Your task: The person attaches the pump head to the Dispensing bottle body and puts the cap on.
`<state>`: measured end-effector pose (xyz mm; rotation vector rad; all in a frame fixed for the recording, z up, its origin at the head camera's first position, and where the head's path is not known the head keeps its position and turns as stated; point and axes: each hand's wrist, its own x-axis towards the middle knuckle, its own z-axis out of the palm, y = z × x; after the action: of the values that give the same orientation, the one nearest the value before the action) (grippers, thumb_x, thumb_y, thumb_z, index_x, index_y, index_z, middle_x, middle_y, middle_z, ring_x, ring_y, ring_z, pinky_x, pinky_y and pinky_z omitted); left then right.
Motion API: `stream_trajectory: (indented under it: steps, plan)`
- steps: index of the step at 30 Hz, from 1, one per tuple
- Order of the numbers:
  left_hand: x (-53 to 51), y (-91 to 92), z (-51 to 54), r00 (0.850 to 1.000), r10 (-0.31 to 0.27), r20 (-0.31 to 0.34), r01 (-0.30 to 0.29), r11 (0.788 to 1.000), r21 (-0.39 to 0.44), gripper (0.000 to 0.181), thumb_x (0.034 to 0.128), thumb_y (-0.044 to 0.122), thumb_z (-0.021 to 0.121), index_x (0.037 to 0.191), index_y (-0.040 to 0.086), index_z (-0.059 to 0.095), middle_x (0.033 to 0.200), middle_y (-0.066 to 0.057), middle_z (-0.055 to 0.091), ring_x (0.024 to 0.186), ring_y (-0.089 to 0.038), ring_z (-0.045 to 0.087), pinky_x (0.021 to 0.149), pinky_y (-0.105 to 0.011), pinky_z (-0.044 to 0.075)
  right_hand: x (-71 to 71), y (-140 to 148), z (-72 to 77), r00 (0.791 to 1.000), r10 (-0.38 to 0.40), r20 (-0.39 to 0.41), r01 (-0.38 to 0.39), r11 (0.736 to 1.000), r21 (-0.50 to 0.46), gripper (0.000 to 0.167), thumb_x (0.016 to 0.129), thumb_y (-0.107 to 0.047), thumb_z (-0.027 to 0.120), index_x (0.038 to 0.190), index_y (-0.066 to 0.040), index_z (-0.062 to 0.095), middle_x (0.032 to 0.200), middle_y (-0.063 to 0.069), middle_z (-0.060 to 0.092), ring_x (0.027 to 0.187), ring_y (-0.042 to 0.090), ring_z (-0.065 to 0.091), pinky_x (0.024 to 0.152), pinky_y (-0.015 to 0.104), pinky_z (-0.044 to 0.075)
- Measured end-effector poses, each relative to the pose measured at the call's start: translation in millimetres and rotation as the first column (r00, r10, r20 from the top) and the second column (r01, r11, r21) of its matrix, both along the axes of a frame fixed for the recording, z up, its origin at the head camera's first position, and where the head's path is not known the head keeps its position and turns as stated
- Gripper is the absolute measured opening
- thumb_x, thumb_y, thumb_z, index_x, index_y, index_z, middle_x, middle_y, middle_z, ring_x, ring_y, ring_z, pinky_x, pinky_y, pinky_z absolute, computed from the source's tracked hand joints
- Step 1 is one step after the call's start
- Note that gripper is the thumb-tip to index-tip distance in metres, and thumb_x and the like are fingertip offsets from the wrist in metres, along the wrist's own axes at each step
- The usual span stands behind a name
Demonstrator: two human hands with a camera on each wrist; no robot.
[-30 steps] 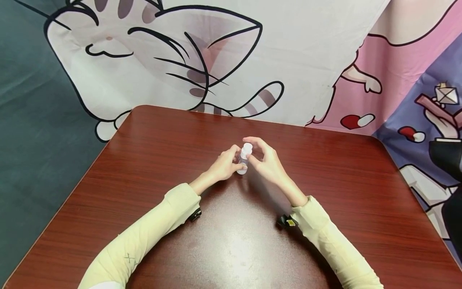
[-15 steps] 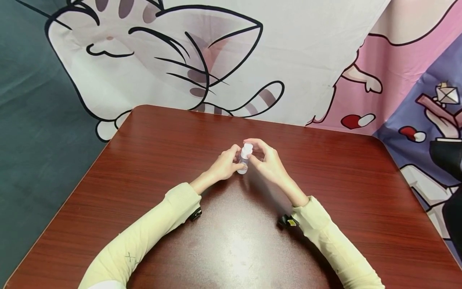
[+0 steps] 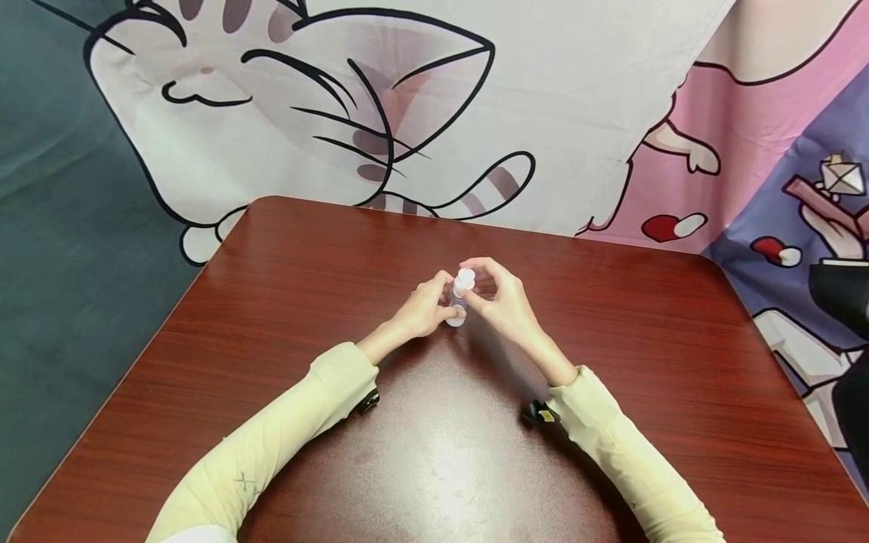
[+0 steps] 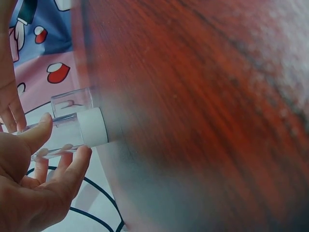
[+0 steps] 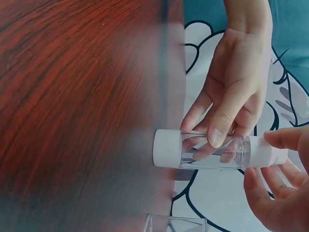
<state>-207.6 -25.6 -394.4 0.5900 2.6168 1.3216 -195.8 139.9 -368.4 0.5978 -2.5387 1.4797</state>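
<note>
A small clear bottle (image 5: pixel 207 157) stands upright on the table, with a white base (image 5: pixel 167 148) and a white top (image 5: pixel 260 152). My left hand (image 3: pixel 422 308) grips the clear body, thumb on the near side and fingers behind. With thumb and fingers, my right hand (image 3: pixel 504 303) pinches the white top from the right. Both wrist views show the white top fitted at the bottle's neck. Beside the bottle sits a clear, cup-like cap (image 4: pixel 72 101), which also shows at the lower edge of the right wrist view; in the head view the right hand mostly hides it.
The dark red wooden table (image 3: pixel 305 264) has a bright glare patch near its front. Behind it hangs a printed cloth (image 3: pixel 577 113) with a cartoon cat. A black object (image 3: pixel 849 362) stands beyond the table's right edge.
Both hands stay in almost the same place around the bottle. The white top looks slightly turned between the right fingers.
</note>
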Motion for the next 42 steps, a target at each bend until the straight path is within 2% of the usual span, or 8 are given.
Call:
stream_trajectory:
  steps: [6, 11, 15, 19, 24, 33, 42]
  plan:
    - [0.1, -1.1, -0.4, 1.000, 0.007, 0.008, -0.007, 1.000, -0.009, 0.036, 0.0864, 0.014, 0.071, 0.112, 0.004, 0.047, 0.100, -0.014, 0.067, 0.092, -0.023, 0.063, 0.079, -0.032, 0.049, -3.1, 0.6, 0.4, 0.999, -0.003, -0.035, 0.005, 0.999, 0.047, 0.039, 0.081, -0.008, 0.076, 0.117, -0.003, 0.061, 0.097, 0.013, 0.067, 0.084, 0.024, 0.066, 0.078, 0.037, 0.055]
    - [-0.8, -1.0, -0.7, 1.000, -0.004, 0.002, 0.004, 1.000, -0.003, 0.037, 0.0871, 0.014, 0.071, 0.113, 0.003, 0.047, 0.105, -0.014, 0.067, 0.099, -0.024, 0.065, 0.083, -0.034, 0.051, -3.7, 1.1, 3.2, 0.999, 0.024, -0.038, -0.022, 0.998, 0.067, 0.045, 0.078, -0.011, 0.079, 0.118, -0.007, 0.060, 0.103, 0.010, 0.067, 0.084, 0.023, 0.067, 0.075, 0.032, 0.057]
    - [-1.1, -1.3, -0.5, 1.000, -0.003, 0.003, 0.003, 1.000, -0.003, 0.037, 0.0869, 0.014, 0.071, 0.113, 0.003, 0.047, 0.108, -0.014, 0.067, 0.102, -0.024, 0.065, 0.086, -0.035, 0.051, -3.4, -0.2, 6.8, 0.998, 0.047, -0.029, -0.045, 0.997, 0.063, 0.045, 0.078, -0.011, 0.079, 0.119, -0.009, 0.059, 0.114, 0.009, 0.065, 0.093, 0.025, 0.068, 0.080, 0.039, 0.057]
    - [-0.8, -1.3, -1.2, 1.000, 0.002, -0.008, -0.002, 1.000, -0.016, 0.036, 0.0868, 0.015, 0.071, 0.112, 0.004, 0.047, 0.101, -0.013, 0.066, 0.095, -0.023, 0.063, 0.082, -0.033, 0.049, -2.1, -0.7, 8.6, 0.998, 0.065, -0.012, -0.064, 0.996, 0.060, 0.039, 0.083, -0.005, 0.070, 0.120, -0.008, 0.060, 0.119, 0.009, 0.065, 0.100, 0.026, 0.068, 0.087, 0.045, 0.054]
    - [-0.2, -0.5, -2.4, 1.000, 0.009, -0.025, -0.010, 1.000, -0.019, 0.036, 0.0862, 0.014, 0.072, 0.112, 0.003, 0.048, 0.098, -0.013, 0.065, 0.091, -0.023, 0.061, 0.078, -0.032, 0.048, -1.1, -0.4, 8.2, 0.997, 0.072, -0.004, -0.072, 0.995, 0.071, 0.037, 0.084, 0.001, 0.060, 0.120, -0.007, 0.061, 0.119, 0.009, 0.066, 0.103, 0.024, 0.067, 0.091, 0.039, 0.053]
    - [-0.2, -0.1, -3.2, 0.998, 0.005, -0.058, -0.006, 1.000, -0.020, 0.036, 0.0864, 0.013, 0.071, 0.111, 0.003, 0.047, 0.099, -0.015, 0.065, 0.092, -0.026, 0.062, 0.079, -0.035, 0.049, -0.9, 1.7, 6.3, 0.997, 0.078, -0.016, -0.078, 0.996, 0.038, 0.034, 0.086, 0.000, 0.062, 0.120, -0.005, 0.061, 0.113, 0.013, 0.068, 0.103, 0.023, 0.067, 0.091, 0.035, 0.053]
    - [-1.1, 1.0, -2.9, 0.998, 0.004, -0.058, -0.006, 1.000, -0.021, 0.037, 0.0862, 0.013, 0.071, 0.112, 0.002, 0.047, 0.100, -0.016, 0.066, 0.094, -0.027, 0.064, 0.082, -0.037, 0.050, 0.1, 4.9, 6.0, 0.998, 0.062, 0.020, -0.062, 0.998, 0.024, 0.035, 0.085, 0.001, 0.063, 0.120, -0.006, 0.060, 0.109, 0.014, 0.069, 0.097, 0.025, 0.068, 0.087, 0.038, 0.055]
